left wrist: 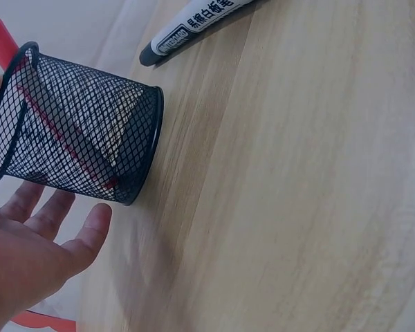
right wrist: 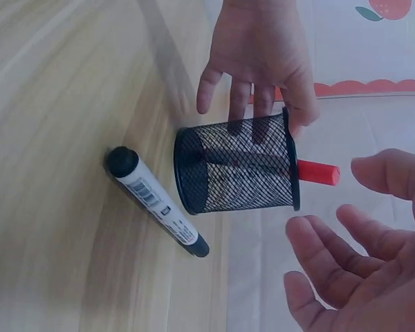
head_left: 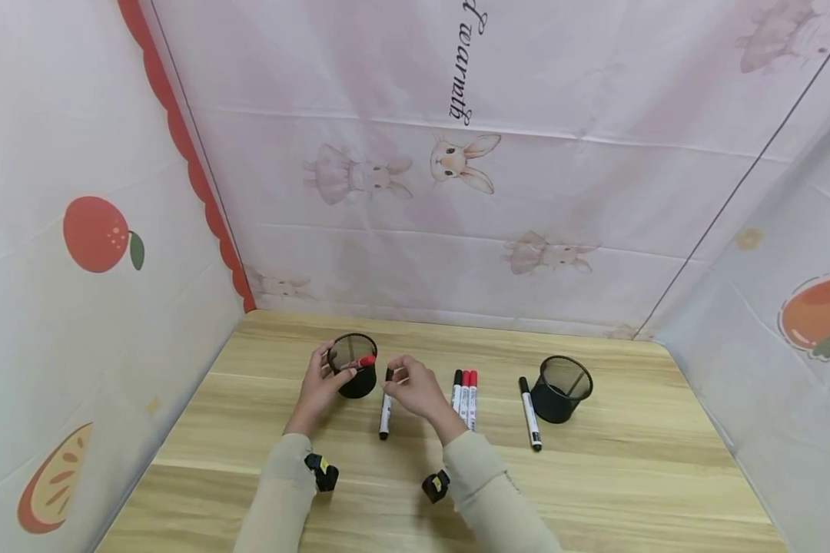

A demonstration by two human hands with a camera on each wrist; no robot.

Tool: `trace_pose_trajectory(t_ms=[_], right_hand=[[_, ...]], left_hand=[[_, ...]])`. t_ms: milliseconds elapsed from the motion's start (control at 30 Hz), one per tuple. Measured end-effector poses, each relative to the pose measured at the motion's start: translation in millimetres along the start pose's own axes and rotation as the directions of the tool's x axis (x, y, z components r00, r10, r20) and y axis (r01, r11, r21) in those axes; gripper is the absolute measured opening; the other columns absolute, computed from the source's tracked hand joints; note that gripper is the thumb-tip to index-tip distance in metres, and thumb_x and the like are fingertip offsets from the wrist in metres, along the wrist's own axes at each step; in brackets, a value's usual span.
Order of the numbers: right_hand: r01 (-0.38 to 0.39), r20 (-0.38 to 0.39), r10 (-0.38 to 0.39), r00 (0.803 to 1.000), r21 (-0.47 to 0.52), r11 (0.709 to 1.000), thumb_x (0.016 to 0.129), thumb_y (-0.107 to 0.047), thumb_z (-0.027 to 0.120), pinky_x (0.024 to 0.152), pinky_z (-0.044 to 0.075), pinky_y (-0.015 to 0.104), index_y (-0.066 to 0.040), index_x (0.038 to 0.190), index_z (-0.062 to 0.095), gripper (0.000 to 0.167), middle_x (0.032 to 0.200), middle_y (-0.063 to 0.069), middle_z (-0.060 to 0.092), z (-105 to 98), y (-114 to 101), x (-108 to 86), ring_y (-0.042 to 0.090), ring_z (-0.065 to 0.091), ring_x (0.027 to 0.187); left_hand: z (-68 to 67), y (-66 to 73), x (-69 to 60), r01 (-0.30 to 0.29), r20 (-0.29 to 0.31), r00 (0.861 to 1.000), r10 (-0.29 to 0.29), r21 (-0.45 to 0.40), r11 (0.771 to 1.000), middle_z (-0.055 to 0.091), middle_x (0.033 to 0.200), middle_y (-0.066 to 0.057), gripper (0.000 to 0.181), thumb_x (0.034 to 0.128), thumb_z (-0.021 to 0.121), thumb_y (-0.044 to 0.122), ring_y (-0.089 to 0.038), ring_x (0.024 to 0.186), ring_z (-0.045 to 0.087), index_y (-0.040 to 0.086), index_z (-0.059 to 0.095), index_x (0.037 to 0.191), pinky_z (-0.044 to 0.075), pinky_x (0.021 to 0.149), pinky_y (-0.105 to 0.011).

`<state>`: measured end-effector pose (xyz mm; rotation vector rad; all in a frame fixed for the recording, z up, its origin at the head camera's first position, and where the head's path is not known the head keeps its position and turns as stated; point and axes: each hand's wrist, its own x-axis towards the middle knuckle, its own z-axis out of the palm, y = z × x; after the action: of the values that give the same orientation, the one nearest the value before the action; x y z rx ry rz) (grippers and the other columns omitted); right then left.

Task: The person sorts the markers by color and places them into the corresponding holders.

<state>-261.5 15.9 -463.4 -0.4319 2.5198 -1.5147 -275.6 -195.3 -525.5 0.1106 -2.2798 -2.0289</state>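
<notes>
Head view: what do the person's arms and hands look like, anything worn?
Left sleeve and right sleeve: long, pale beige. Left wrist unit and right wrist unit: black, blocky, yellow marking. Left hand and right hand: no gloves. No cables visible.

Black round wire-mesh cup [head_left: 360, 385] is sitting leftmost, red-capped marker [right wrist: 318, 172] leaning inside. Rightward on pale wooden table [head_left: 609, 491] — white black-capped marker [head_left: 385, 418] is lying, then row of three white plastic markers [head_left: 465, 396], then another white black-capped marker [head_left: 530, 415], lying just left of second black round mesh cup [head_left: 555, 403]. Pink printed fabric backdrop [head_left: 560, 192] is hanging behind table.
</notes>
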Motion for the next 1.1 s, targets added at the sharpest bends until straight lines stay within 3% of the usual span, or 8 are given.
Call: trace_pose_trajectory(t_ms=[267, 400, 567, 733, 867, 1100], right_hand=[[-0.007, 0.084, 0.019, 0.996, -0.143, 0.99, 0.082, -0.015, 0.068, 0.069, 0.048, 0.038, 0.0, 0.108, 0.06, 0.03, 0.089, 0.008, 0.06, -11, 2, -6.6, 0.022, 0.056, 0.083], [-0.031, 0.108, 0.055, 0.993, -0.212, 0.977, 0.083, -0.018, 0.068, 0.072, 0.048, 0.041, -0.002, 0.109, 0.061, 0.032, 0.097, 0.014, 0.061, -17, 2, -11.4, 0.027, 0.057, 0.088], [-0.038, 0.122, 0.076, 0.99, -0.288, 0.957, 0.084, -0.024, 0.069, 0.075, 0.047, 0.045, -0.006, 0.112, 0.06, 0.034, 0.106, 0.018, 0.06, -24, 1, -16.0, 0.031, 0.056, 0.095], [0.002, 0.107, 0.04, 0.993, -0.366, 0.931, 0.083, -0.023, 0.069, 0.075, 0.048, 0.045, -0.004, 0.113, 0.061, 0.036, 0.106, 0.017, 0.062, -32, 1, -21.3, 0.031, 0.058, 0.096], [0.025, 0.106, 0.022, 0.994, -0.423, 0.906, 0.082, -0.023, 0.07, 0.077, 0.048, 0.045, -0.002, 0.112, 0.061, 0.037, 0.105, 0.016, 0.063, -37, 4, -24.8, 0.031, 0.059, 0.098], [0.01, 0.047, 0.02, 0.999, -0.568, 0.823, 0.08, -0.023, 0.073, 0.068, 0.05, 0.041, -0.004, 0.11, 0.063, 0.038, 0.104, 0.012, 0.063, -40, 18, -28.7, 0.027, 0.059, 0.093]], left_hand=[[0.9, -1.3, 0.0, 0.008, 0.0, 1.0, -0.008, 0.007, 1.0, 0.031, 0.14, -0.019, 0.073, 0.0834, 0.069, 0.016, -0.042, 0.126, 0.03, 0.017, 0.029, 0.143, 0.031, 0.098, -0.052], [1.9, -1.6, -0.4, 0.019, 0.005, 1.0, -0.019, 0.018, 1.0, 0.029, 0.142, -0.017, 0.073, 0.0842, 0.068, 0.016, -0.041, 0.127, 0.029, 0.017, 0.027, 0.144, 0.032, 0.098, -0.052], [2.5, -1.4, -0.4, 0.024, 0.004, 1.0, -0.024, 0.024, 0.999, 0.029, 0.142, -0.015, 0.071, 0.085, 0.067, 0.017, -0.04, 0.128, 0.029, 0.018, 0.028, 0.144, 0.033, 0.098, -0.052], [2.4, -0.7, -0.8, 0.03, 0.006, 1.0, -0.03, 0.013, 0.999, 0.029, 0.143, -0.016, 0.072, 0.0847, 0.067, 0.016, -0.04, 0.128, 0.029, 0.018, 0.027, 0.144, 0.033, 0.098, -0.051], [2.2, -1.3, -0.5, 0.033, 0.008, 0.999, -0.033, 0.01, 0.999, 0.028, 0.143, -0.016, 0.072, 0.0845, 0.068, 0.017, -0.04, 0.128, 0.029, 0.018, 0.027, 0.144, 0.032, 0.099, -0.051], [1.2, -1.0, -1.0, 0.024, 0.0, 1.0, -0.024, 0.013, 1.0, 0.027, 0.144, -0.017, 0.073, 0.0841, 0.068, 0.018, -0.04, 0.128, 0.029, 0.017, 0.026, 0.144, 0.032, 0.098, -0.051]])
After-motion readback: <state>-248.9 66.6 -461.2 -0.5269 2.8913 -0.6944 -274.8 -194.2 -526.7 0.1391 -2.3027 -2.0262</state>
